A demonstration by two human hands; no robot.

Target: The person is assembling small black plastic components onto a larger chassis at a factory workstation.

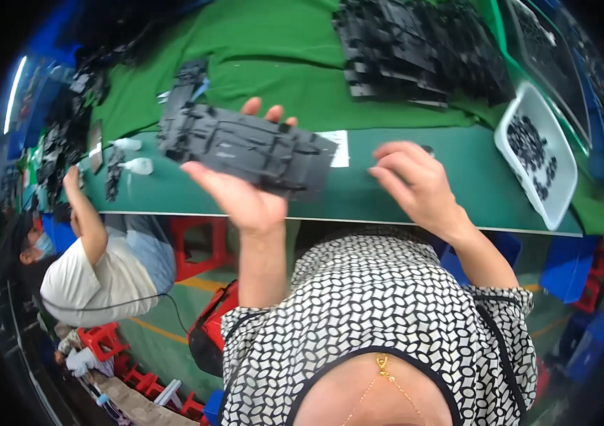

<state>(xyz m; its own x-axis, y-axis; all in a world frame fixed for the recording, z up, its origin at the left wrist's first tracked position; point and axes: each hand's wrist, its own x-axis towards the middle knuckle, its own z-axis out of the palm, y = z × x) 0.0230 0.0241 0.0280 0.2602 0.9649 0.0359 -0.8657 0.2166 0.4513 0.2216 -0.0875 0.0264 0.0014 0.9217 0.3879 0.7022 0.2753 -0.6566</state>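
My left hand (245, 199) grips a long black moulded plastic panel (245, 145) from below, over the table's near half. The thumb lies along the near edge and fingertips show past the far edge. Ribs and slots cover the panel's upper face, and its left end has a narrower black section (185, 89) pointing away. To the right, my right hand (416, 181) hovers apart from the panel with fingers curled and thumb close to the index finger. Whatever it may hold is hidden. A small dark bit (428, 150) shows just behind its knuckles.
A white tray (561, 195) of small black parts stands at the right. Black panels (416, 53) are stacked on green cloth (266, 42) at the back. White bottles (138, 166) and a white paper (340, 149) lie on the green table (472, 167). A co-worker (103, 273) sits at left.
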